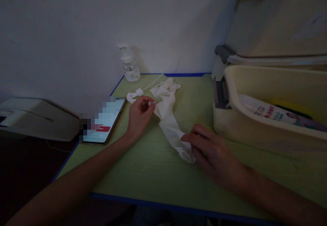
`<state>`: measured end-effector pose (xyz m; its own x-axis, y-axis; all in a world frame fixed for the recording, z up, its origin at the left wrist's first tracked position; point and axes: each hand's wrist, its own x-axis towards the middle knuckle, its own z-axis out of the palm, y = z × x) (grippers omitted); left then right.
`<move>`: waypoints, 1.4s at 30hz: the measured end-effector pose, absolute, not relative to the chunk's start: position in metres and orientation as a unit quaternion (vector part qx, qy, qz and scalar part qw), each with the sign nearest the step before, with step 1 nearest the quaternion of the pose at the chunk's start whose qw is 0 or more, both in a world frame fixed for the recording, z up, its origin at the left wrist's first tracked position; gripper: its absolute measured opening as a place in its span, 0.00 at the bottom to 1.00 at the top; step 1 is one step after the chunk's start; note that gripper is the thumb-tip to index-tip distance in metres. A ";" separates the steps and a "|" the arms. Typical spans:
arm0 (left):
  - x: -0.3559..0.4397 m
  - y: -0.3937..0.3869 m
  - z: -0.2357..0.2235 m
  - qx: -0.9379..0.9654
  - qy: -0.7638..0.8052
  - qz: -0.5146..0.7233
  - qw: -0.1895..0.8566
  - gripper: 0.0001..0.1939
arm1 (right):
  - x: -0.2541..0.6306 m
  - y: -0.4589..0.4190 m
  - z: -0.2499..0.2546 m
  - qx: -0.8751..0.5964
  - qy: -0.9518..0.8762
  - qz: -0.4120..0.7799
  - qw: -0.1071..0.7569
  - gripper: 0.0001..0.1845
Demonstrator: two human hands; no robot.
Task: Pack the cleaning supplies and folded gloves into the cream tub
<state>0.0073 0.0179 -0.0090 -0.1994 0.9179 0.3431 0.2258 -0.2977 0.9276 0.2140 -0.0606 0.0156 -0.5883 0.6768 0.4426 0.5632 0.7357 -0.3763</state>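
Note:
A pair of long, limp white gloves lies crumpled on the green tabletop, their fingers bunched toward the wall. My left hand pinches a white edge of the gloves between thumb and forefinger. Nearer to me, my right hand grips the side of the wide cuff, whose opening faces the front of the table. Just beyond my left hand is a small curled white piece, with a thin pale strip or tube running from near it toward the wall.
A phone with a lit screen lies at the left edge. A clear pump bottle stands at the back against the wall. On the right, an open cream storage box holds a printed packet.

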 end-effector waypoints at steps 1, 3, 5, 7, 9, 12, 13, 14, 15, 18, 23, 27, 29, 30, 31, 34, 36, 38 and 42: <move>0.004 0.020 -0.008 0.545 0.523 0.596 0.275 0.04 | 0.215 -0.060 0.016 -0.366 -0.891 0.061 0.260 0.15; -0.002 0.023 -0.006 0.521 0.536 0.626 0.224 0.06 | 0.218 -0.059 0.018 -0.403 -0.896 -0.005 0.189 0.15; -0.008 0.025 -0.001 0.506 0.541 0.649 0.175 0.08 | 0.220 -0.058 0.020 -0.438 -0.889 -0.056 0.124 0.14; -0.011 0.023 0.005 0.509 0.550 0.649 0.131 0.09 | 0.221 -0.058 0.022 -0.468 -0.875 -0.096 0.078 0.12; -0.013 0.020 0.009 0.537 0.567 0.616 0.103 0.10 | 0.221 -0.060 0.024 -0.487 -0.863 -0.126 0.050 0.11; -0.014 0.016 0.008 0.626 0.595 0.497 0.088 0.11 | 0.221 -0.062 0.025 -0.494 -0.858 -0.139 0.021 0.10; -0.014 0.015 0.006 0.659 0.599 0.447 0.082 0.12 | 0.221 -0.063 0.025 -0.491 -0.860 -0.136 0.015 0.09; -0.014 0.015 0.004 0.691 0.597 0.401 0.068 0.12 | 0.221 -0.063 0.025 -0.489 -0.862 -0.133 0.015 0.08; -0.014 0.015 0.001 0.719 0.591 0.363 0.047 0.13 | 0.220 -0.062 0.024 -0.485 -0.864 -0.134 0.021 0.06; -0.011 0.013 -0.002 0.758 0.564 0.327 -0.038 0.12 | 0.219 -0.060 0.025 -0.441 -0.878 -0.164 0.086 0.05; -0.003 0.004 0.003 0.762 0.491 0.412 -0.095 0.04 | 0.215 -0.062 0.027 -0.296 -0.932 -0.125 0.168 0.12; 0.001 -0.002 0.003 0.819 0.407 0.395 -0.084 0.03 | 0.213 -0.065 0.019 -0.272 -0.951 -0.078 0.127 0.08; 0.001 -0.003 0.000 0.847 0.397 0.350 -0.060 0.07 | 0.213 -0.065 0.015 -0.269 -0.955 -0.069 0.106 0.04; 0.001 -0.002 -0.002 0.858 0.397 0.323 -0.041 0.10 | 0.213 -0.065 0.013 -0.267 -0.956 -0.068 0.098 0.04; 0.001 -0.002 -0.004 0.869 0.397 0.296 -0.019 0.13 | 0.213 -0.064 0.012 -0.267 -0.957 -0.069 0.090 0.04; 0.003 -0.002 -0.009 0.898 0.381 0.218 0.038 0.23 | 0.214 -0.062 0.012 -0.286 -0.949 -0.103 0.081 0.06; 0.004 -0.002 -0.012 0.913 0.361 0.182 0.060 0.29 | 0.215 -0.060 0.014 -0.320 -0.933 -0.138 0.089 0.07; 0.005 -0.002 -0.013 0.918 0.350 0.175 0.065 0.31 | 0.216 -0.057 0.016 -0.355 -0.916 -0.161 0.097 0.09; 0.000 0.006 -0.009 0.865 0.413 0.283 0.009 0.19 | 0.218 -0.054 0.016 -0.361 -0.903 -0.196 0.129 0.10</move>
